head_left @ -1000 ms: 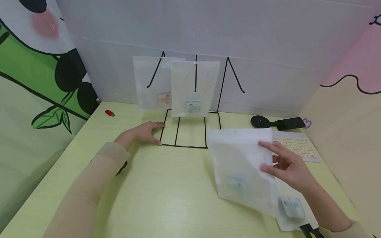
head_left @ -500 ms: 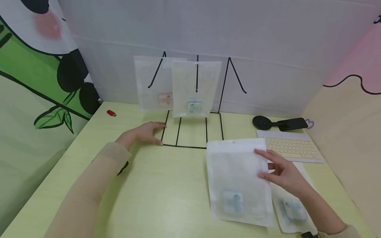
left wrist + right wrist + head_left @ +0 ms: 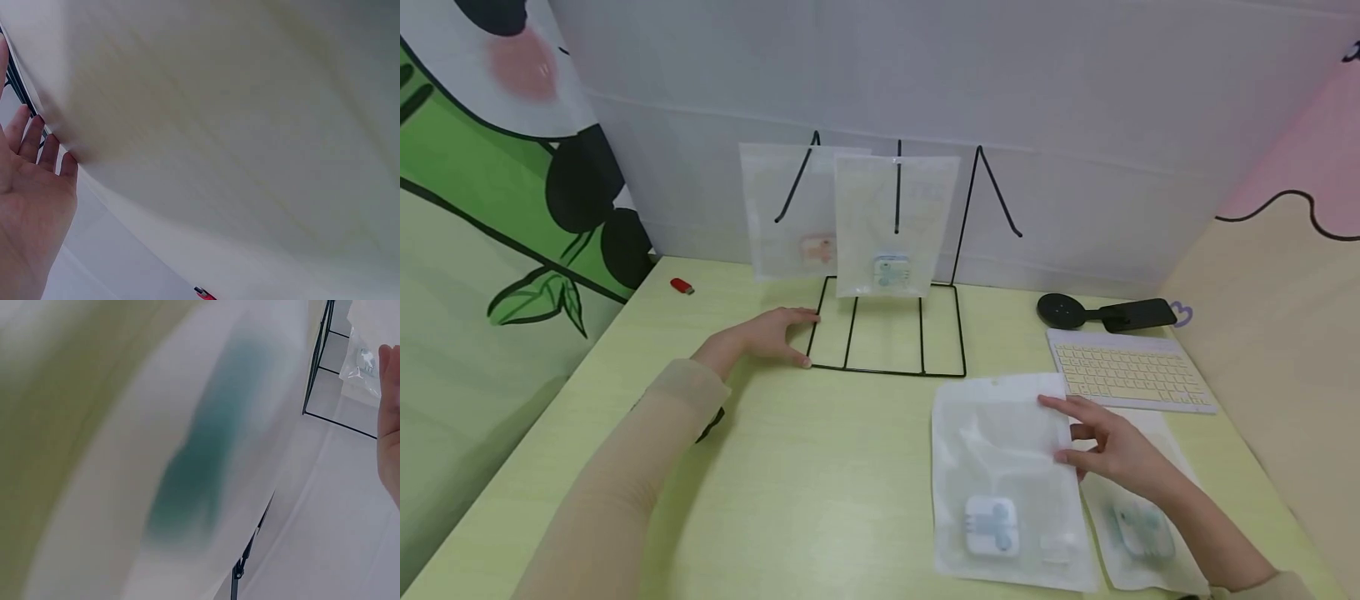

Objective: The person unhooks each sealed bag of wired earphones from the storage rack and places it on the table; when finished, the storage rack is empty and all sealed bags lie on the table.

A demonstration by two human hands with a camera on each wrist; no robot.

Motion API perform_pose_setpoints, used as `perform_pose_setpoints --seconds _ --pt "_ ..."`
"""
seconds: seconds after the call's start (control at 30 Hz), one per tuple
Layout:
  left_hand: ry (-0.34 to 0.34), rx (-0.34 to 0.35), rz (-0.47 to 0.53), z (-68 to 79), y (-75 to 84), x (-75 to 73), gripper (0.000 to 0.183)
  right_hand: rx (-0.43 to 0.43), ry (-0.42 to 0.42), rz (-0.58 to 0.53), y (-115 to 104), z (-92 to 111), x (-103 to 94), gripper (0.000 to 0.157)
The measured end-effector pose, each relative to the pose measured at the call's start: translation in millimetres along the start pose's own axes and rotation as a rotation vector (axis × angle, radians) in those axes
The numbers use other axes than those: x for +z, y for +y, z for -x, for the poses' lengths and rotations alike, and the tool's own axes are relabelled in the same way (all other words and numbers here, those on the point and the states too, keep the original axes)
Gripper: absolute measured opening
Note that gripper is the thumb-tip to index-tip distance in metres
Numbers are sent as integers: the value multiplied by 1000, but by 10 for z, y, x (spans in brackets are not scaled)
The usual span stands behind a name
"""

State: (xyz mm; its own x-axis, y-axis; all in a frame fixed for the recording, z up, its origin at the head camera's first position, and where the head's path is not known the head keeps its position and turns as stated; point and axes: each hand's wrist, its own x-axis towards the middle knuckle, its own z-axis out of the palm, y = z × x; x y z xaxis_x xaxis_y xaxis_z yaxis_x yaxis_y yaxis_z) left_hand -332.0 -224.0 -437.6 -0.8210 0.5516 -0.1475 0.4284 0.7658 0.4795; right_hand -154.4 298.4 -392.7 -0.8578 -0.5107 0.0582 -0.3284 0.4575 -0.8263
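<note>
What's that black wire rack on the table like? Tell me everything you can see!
The black, metal-looking wire rack stands with its flat rectangular base on the yellow wood-grain table. Two bars run inside the base, back to front. Three arms slant down and forward from the top. A translucent white bag hangs on the left one, a second bag on the middle one; the right is bare. The left grip touches the base's left side.

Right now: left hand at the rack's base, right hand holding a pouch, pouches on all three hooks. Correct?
No: the right hook is bare. Only the left hook and the middle hook carry hanging pouches, as the head view shows. Rest holds: left hand at the rack's base, right hand holding a white pouch.
</note>
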Motion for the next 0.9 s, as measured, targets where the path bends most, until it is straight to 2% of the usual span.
perform_pose_setpoints --seconds 0.1,0.27,0.4,0.67,0.9 --pt "-2 -2 -4 -3 8 -5 93 4 -21 33 55 9 -19 63" --pt "-5 -13 -7 -6 3 -11 93 8 20 177 132 -10 -39 62" --pt "-8 -16 -12 -5 6 -9 93 44 27 242 185 -61 -34 62" --pt "-12 -15 -7 0 12 -4 93 119 -52 366 214 -131 -20 71" --pt "-13 -19 -6 -1 18 -4 94 143 -106 459 287 -201 15 74"
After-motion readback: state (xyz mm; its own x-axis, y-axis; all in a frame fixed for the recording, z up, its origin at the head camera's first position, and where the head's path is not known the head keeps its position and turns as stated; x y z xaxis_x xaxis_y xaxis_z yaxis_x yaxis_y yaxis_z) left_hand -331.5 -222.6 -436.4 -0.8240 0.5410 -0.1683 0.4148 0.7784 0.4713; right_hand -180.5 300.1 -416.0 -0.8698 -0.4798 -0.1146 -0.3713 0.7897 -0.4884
